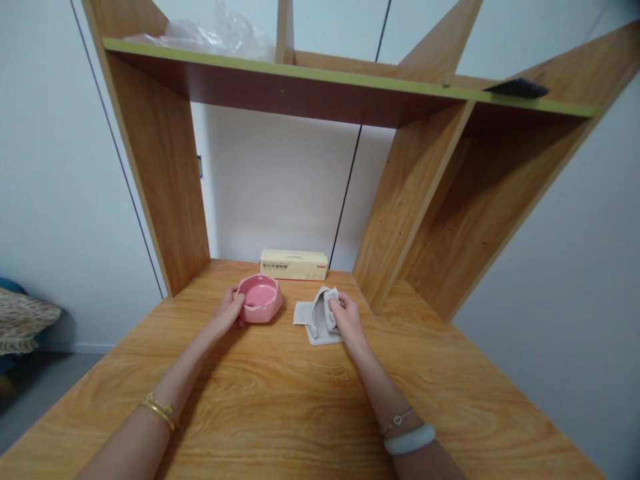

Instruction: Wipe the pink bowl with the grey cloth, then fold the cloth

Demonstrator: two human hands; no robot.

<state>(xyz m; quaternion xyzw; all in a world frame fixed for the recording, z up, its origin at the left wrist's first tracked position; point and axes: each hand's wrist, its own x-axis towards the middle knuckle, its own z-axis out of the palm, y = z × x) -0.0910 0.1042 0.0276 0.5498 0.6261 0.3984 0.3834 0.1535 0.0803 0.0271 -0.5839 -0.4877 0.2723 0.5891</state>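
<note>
A pink bowl (261, 298) with faceted sides sits on the wooden desk (280, 400). My left hand (229, 311) grips its left rim, thumb over the edge. To the right lies a grey cloth (313, 319), partly lifted and bunched. My right hand (344, 315) pinches the raised part of that cloth; the rest still lies flat on the desk. Both arms reach forward from the bottom of the view.
A long cream box (293, 264) lies against the back wall behind the bowl. Wooden uprights (165, 167) flank the desk, with a shelf (320, 77) overhead carrying clear plastic (215, 33) and a dark object (517, 87). A slanted side compartment (465, 220) opens at right.
</note>
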